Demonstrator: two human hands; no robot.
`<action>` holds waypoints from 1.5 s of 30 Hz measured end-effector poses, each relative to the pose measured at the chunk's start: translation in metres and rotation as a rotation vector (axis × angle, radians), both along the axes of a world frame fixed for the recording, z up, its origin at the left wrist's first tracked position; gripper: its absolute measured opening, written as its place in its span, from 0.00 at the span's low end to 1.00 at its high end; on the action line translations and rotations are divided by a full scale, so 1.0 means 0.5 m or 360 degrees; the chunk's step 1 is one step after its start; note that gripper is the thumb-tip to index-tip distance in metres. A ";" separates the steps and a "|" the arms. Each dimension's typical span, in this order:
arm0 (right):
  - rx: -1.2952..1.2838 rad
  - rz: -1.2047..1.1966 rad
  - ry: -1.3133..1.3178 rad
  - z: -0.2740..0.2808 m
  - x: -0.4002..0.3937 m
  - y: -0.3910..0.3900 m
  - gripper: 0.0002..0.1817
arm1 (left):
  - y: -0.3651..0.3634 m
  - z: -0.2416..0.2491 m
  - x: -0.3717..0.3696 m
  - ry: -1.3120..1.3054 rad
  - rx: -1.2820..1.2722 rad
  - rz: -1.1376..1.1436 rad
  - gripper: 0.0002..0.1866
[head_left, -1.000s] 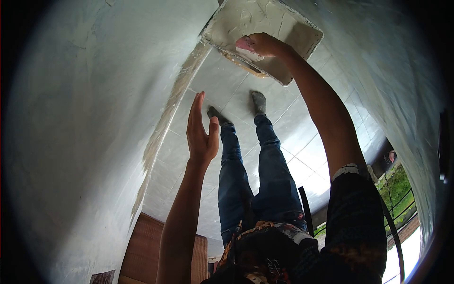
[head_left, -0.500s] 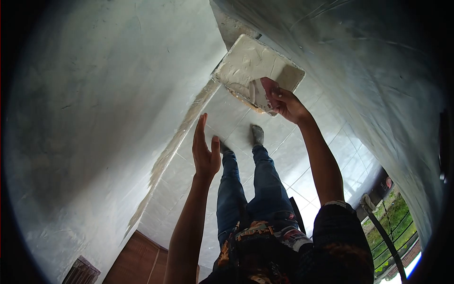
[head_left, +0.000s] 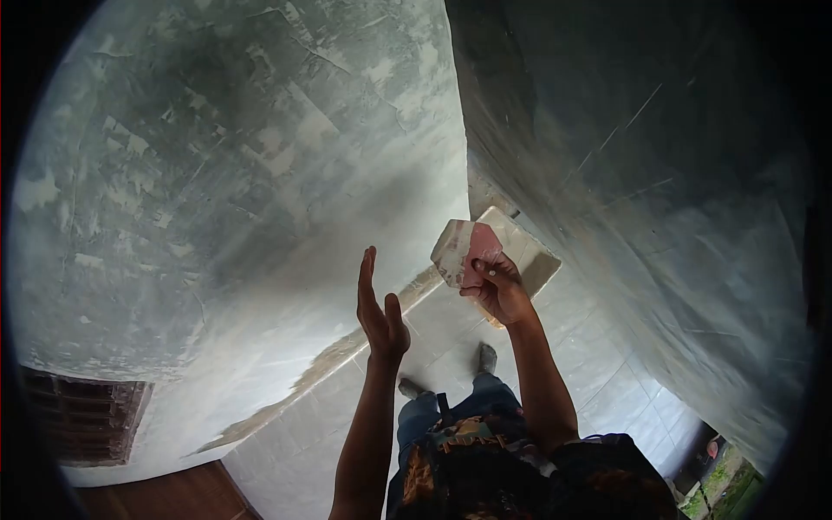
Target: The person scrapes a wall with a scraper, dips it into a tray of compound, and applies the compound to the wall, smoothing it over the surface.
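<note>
My right hand (head_left: 504, 295) grips a flat putty scraper (head_left: 454, 250) with a pink back half and a pale blade smeared with putty, thumb laid across its face. Behind and below the scraper, a rectangular tub (head_left: 539, 276) with pale putty inside is partly covered by it and by my hand. My left hand (head_left: 381, 322) is raised near the left wall, fingers stretched upward and thumb apart, holding nothing.
A wall patched with light putty (head_left: 286, 130) rises on the left and a darker wall (head_left: 624, 130) on the right, meeting at a corner ahead. Tiled floor (head_left: 598, 364) lies below. A brown door (head_left: 165, 498) and a vent grille (head_left: 87, 416) sit at lower left.
The scraper has come up out of the tub in my right hand. My view has tilted up toward the walls; the left hand keeps its open pose.
</note>
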State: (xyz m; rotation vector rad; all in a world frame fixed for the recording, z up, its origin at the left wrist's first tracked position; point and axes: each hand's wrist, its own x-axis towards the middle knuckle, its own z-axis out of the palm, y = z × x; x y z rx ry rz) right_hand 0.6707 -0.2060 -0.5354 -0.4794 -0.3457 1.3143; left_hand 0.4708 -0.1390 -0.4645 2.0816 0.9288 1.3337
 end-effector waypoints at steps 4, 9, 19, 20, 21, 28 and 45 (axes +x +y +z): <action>0.0036 0.0036 -0.0106 0.175 -0.106 0.020 0.20 | 0.012 0.125 -0.081 -0.0180 0.0200 0.0025 0.40; 0.0157 0.0073 -0.0295 0.293 -0.237 0.044 0.20 | 0.016 0.228 -0.220 -0.0272 0.0424 0.0056 0.39; 0.0653 0.0103 -0.0392 0.474 -0.520 0.105 0.17 | 0.031 0.398 -0.500 -0.0328 0.0890 0.0161 0.35; 0.0677 0.0122 -0.0383 0.492 -0.548 0.105 0.17 | 0.032 0.413 -0.524 -0.0335 0.0916 0.0176 0.35; 0.0699 0.0135 -0.0391 0.507 -0.574 0.105 0.17 | 0.036 0.427 -0.547 -0.0316 0.0978 0.0173 0.34; 0.0830 0.0132 -0.0498 0.598 -0.674 0.113 0.16 | 0.061 0.536 -0.635 -0.0284 0.1197 0.0125 0.34; 0.0990 0.0007 -0.0861 0.797 -0.753 0.175 0.14 | 0.157 0.702 -0.730 -0.0297 0.1493 0.0152 0.35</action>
